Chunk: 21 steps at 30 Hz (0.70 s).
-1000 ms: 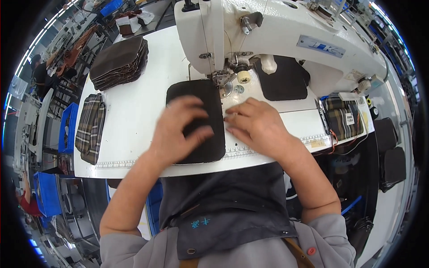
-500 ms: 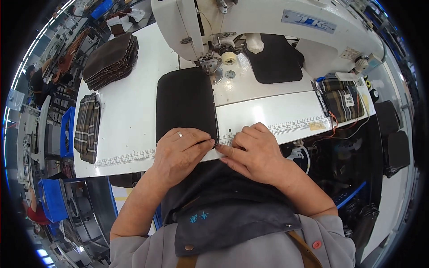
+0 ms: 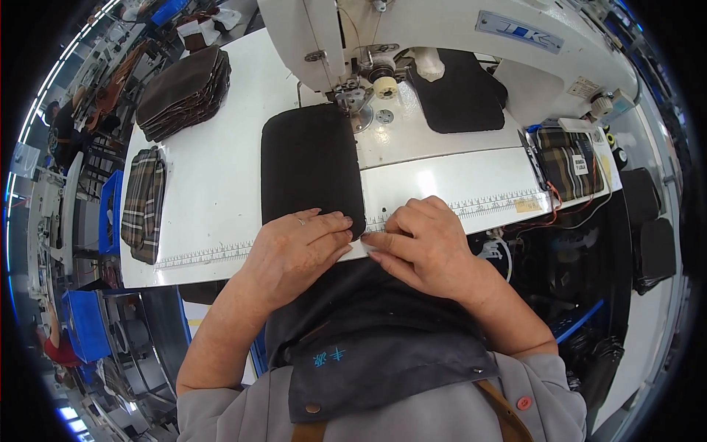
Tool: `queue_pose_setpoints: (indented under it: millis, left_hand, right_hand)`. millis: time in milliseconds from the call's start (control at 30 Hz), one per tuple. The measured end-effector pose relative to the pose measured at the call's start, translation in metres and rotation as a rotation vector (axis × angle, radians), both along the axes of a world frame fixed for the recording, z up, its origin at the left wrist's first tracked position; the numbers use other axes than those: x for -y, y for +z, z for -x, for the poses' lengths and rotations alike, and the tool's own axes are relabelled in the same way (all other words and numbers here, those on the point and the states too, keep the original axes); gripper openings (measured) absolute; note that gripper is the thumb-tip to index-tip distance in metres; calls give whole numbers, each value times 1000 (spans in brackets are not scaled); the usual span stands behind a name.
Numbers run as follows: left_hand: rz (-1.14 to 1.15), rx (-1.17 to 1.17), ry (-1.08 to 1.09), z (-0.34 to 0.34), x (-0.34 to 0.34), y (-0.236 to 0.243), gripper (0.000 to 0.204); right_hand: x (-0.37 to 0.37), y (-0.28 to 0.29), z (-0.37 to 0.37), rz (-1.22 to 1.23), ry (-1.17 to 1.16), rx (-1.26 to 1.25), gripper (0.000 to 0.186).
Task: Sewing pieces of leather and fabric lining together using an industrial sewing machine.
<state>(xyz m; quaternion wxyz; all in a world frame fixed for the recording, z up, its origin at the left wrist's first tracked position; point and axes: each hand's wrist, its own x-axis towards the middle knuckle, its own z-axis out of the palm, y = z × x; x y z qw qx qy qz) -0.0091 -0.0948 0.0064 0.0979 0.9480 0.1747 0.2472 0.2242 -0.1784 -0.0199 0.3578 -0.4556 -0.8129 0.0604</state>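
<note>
A black rounded-corner piece (image 3: 308, 162) lies flat on the white table (image 3: 202, 199), its far edge beside the needle and presser foot (image 3: 353, 103) of the white sewing machine (image 3: 471, 18). My left hand (image 3: 294, 261) is closed at the piece's near edge, fingers together on its right corner. Close beside it, my right hand (image 3: 420, 247) has its fingers curled, the index tip at that same corner and the thumb lower, by the table edge.
A brown stack of pieces (image 3: 182, 88) and folded plaid fabric (image 3: 143, 206) lie at left, more plaid fabric (image 3: 560, 158) at right. Another black piece (image 3: 460, 96) is behind the machine arm. Blue bins (image 3: 88, 324) and a co-worker in red (image 3: 59, 346) are at far left.
Compared with a second ago, both hands have moved down to the piece's near right corner and closed there. Over the last half second they stay there, with small finger shifts.
</note>
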Motion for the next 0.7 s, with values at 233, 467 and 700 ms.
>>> queue_pose_setpoints:
  millis: [233,467,700]
  left_hand:
    - [-84,-14,10,-6,1,-7,12]
    - [105,115,149,-4,-1,-9,16]
    - [-198,137,135,-2,5,-14,24]
  right_hand:
    - [-7,7,-2,93,-15,-122,22]
    - [-25,4,8,-45,-6,-15,25]
    - [-28,3,8,-78,-45,-112,10]
